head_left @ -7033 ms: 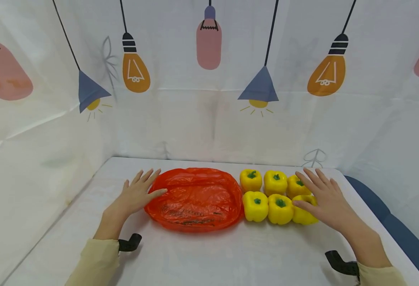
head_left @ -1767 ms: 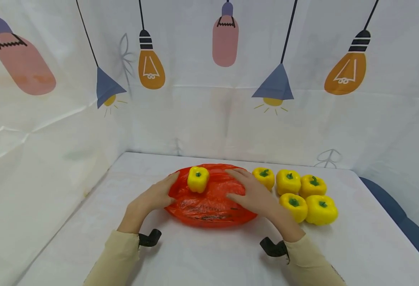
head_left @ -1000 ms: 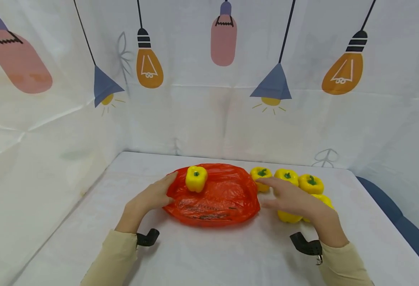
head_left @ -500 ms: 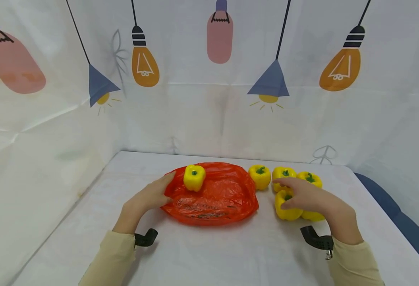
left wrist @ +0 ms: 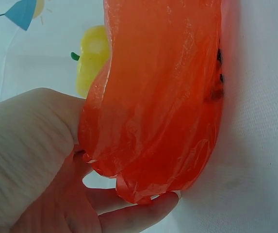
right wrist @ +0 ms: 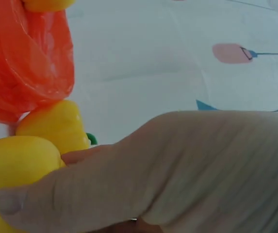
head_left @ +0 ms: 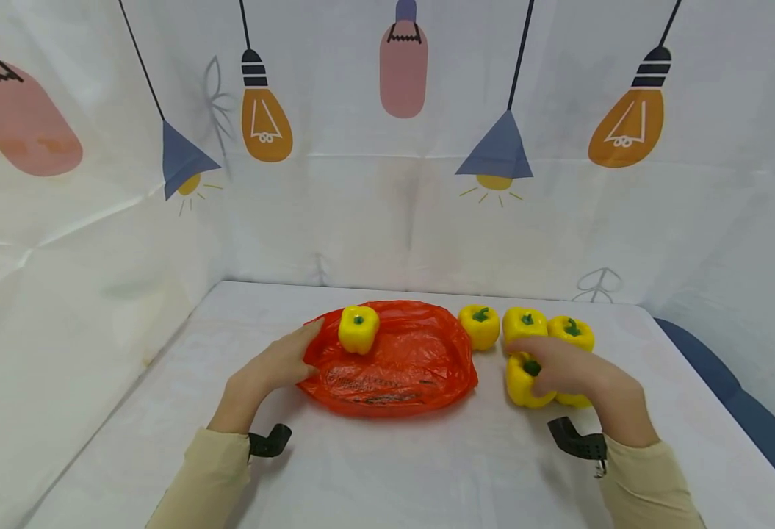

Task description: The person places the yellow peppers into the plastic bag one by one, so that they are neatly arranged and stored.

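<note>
My left hand (head_left: 277,362) holds the left edge of a red plastic bag (head_left: 413,367), thumb on the inner side and fingers along the outside. In the left wrist view, the fingers (left wrist: 143,213) lie against the bag's lower edge. One yellow bell pepper (head_left: 358,330) sits upright within the bag's outline, toward the left. At the right, my right hand (head_left: 568,371) grips the front-left yellow bell pepper (head_left: 521,382) of a group, thumb in front. The right wrist view shows the thumb across the gripped pepper (right wrist: 17,155); the other fingers are mostly hidden behind it.
Beside the bag's right edge stands another pepper (head_left: 480,328). Two more, a middle one (head_left: 523,323) and a right one (head_left: 572,332), stand behind my right hand; a further pepper (head_left: 574,400) is mostly covered by it. A blue chair (head_left: 711,375) is beyond the white table's right edge.
One pepper has gone from the front row into the bag. My left hand has come to hold the bag's edge; my right has moved from the bag to the peppers and closed round one.
</note>
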`<act>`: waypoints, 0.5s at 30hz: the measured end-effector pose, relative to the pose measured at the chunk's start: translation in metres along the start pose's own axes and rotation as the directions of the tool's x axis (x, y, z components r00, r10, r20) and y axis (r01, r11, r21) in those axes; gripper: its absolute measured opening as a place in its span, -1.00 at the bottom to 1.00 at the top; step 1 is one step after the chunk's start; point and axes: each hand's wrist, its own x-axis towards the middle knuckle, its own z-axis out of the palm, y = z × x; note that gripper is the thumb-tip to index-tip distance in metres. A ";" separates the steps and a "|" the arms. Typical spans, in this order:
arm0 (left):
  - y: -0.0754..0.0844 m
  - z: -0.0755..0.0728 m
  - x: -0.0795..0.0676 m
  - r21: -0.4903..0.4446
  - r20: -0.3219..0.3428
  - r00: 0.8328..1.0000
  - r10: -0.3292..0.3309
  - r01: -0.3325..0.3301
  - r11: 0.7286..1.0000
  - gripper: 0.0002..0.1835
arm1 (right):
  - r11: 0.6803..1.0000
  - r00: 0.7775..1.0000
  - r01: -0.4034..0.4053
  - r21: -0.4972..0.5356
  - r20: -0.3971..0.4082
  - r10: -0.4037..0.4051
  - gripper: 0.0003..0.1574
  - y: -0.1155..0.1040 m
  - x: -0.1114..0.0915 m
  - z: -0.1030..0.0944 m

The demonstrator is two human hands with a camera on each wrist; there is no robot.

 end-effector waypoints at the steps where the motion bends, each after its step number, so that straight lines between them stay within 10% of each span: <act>1: 0.000 0.000 0.000 0.001 0.000 1.000 0.001 -0.001 1.000 -0.11 | 1.000 1.000 0.000 -0.006 -0.001 0.000 -0.12 0.000 0.001 0.001; 15: 0.002 -0.001 -0.001 0.001 0.001 1.000 -0.010 0.010 1.000 -0.13 | 0.995 0.995 0.101 -0.018 -0.015 -0.101 -0.15 -0.003 0.008 0.004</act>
